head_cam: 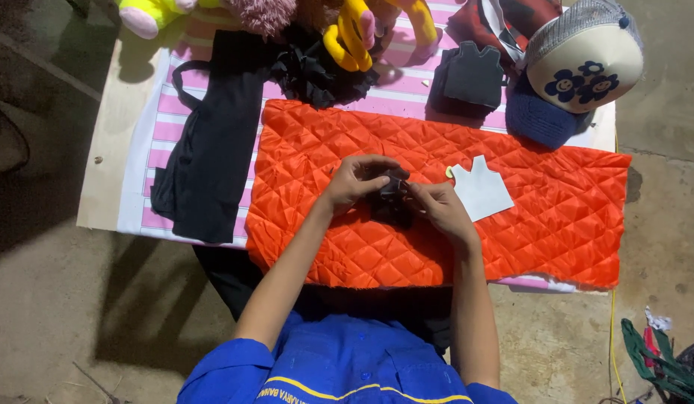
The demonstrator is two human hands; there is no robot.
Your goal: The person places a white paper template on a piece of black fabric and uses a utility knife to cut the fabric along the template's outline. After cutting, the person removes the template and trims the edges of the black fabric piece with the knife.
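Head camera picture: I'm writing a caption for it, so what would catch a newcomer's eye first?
The bright orange quilted fabric spread across the middle of the board. Over it, the left hand and right hand pinch a small dark piece of cloth together, beside a white vest-shaped cutout. At top right sits a cap with flower faces.

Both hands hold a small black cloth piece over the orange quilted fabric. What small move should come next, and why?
Probably lay the black piece flat on the orange quilted fabric. Left hand and right hand pinch it bunched above the cloth, while the white vest-shaped pattern already lies flat beside it.
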